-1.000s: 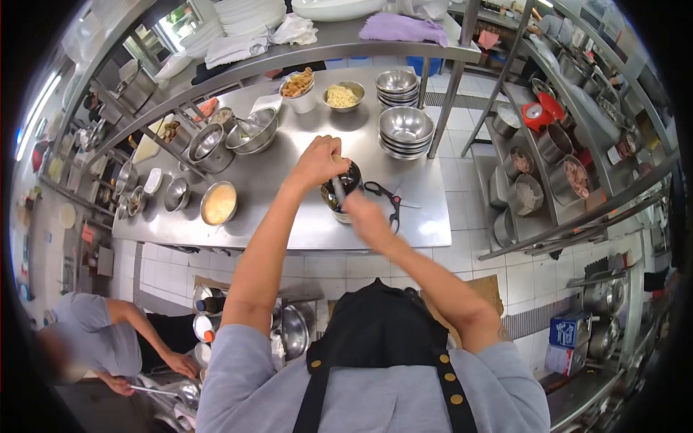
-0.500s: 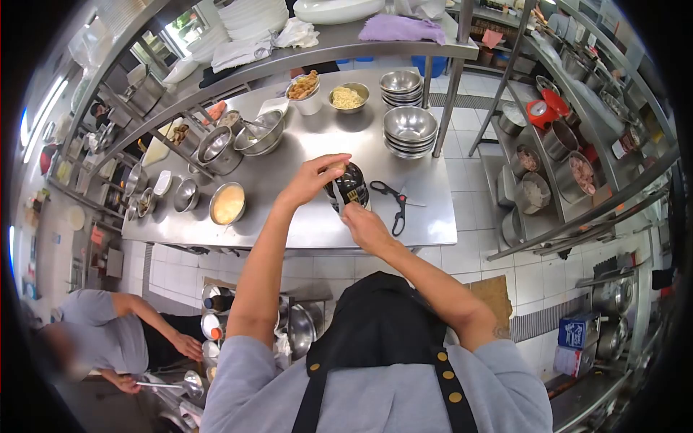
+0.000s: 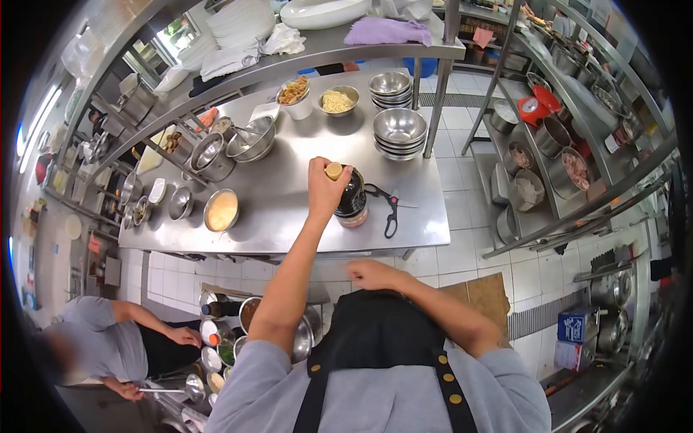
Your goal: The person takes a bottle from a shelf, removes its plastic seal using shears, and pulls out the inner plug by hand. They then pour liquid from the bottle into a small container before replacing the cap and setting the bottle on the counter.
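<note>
Dark sauce bottle (image 3: 351,198) upright on steel table (image 3: 289,209), left hand (image 3: 326,186) clamped round its neck under the tan cap (image 3: 333,171), likely steadying it; scissors (image 3: 386,206) just beside; right hand (image 3: 372,274) by apron, grip unclear.

holds the left arm stretched forward, almost straight, bare forearm running up the middle of the view, with the left hand (image 3: 326,189) closed in a firm grip, fingers wrapped round and knuckles turned to the left. bends the right arm sharply at the elbow, forearm angled back across the body, right hand (image 3: 368,274) loosely curled and empty just before the chest.
</note>
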Available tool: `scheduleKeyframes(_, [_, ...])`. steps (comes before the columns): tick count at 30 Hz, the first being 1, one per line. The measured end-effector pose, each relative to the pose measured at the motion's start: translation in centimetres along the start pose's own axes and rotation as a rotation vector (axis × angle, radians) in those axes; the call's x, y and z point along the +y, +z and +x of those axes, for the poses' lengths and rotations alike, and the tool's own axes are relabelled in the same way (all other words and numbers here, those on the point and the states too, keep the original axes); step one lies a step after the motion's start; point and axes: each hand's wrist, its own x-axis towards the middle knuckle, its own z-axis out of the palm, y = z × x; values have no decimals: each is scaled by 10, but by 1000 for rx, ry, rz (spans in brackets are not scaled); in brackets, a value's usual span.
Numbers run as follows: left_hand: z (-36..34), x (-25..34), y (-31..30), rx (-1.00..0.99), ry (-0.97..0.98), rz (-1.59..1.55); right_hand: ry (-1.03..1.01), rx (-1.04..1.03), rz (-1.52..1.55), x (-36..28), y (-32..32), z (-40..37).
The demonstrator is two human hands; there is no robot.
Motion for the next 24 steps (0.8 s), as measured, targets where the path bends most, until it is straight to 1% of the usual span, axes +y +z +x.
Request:
scheduleKeyframes(2, [-11,4,5,210,70,91,142,151,130,32,-6,-47])
scheduleKeyframes(3, [-18,7,6,264,65,83,243,240,232,38,-11,-75])
scheduleKeyframes(4, [-19,9,5,268,50,85,345,323,335,44,-15,-103])
scheduleKeyframes(6, [-22,12,2,237,99,54,674,483,553,46,-22,-148])
scheduleKeyframes(7, [-20,12,-4,154,44,90,682,484,556,40,-28,-164])
scheduleKeyframes(8, [-17,4,-8,149,42,90,750,599,719,28,-37,-177])
scheduleKeyframes(9, [-10,-8,-13,-23,15,-120,811,714,885,24,-42,-186])
scheduleKeyframes(10, [-3,-21,-21,-198,-13,-325,810,717,895,26,-42,-193])
scheduleKeyframes(11, [7,-31,-35,-390,-117,-341,797,823,987,28,-42,-199])
scheduleKeyframes(12, [15,-25,-45,-394,-118,-330,782,928,1079,32,-42,-207])
scheduleKeyframes(14, [31,-10,-63,-667,-128,-309,794,897,1102,56,-35,-223])
scheduleKeyframes(15, [37,-6,-71,-766,-223,-302,783,959,1126,61,-35,-225])
scheduleKeyframes(16, [38,-4,-76,-764,-223,-293,771,1021,1149,66,-36,-228])
scheduleKeyframes(17, [38,-2,-80,-735,-200,-196,766,1017,1157,67,-40,-228])
scheduleKeyframes(18, [36,1,-80,-705,-176,-97,785,1089,1166,69,-46,-227])
scheduleKeyframes(19, [28,2,-78,-625,-130,-39,806,1161,1175,71,-51,-227])
scheduleKeyframes(20, [16,2,-74,-628,-131,-28,802,1158,1187,72,-57,-226])
scheduleKeyframes(22, [-12,5,-53,-191,-50,-70,740,1121,1041,71,-70,-235])
scheduleKeyframes(24, [-37,40,-46,42,62,112,696,1096,853,79,-77,-248])
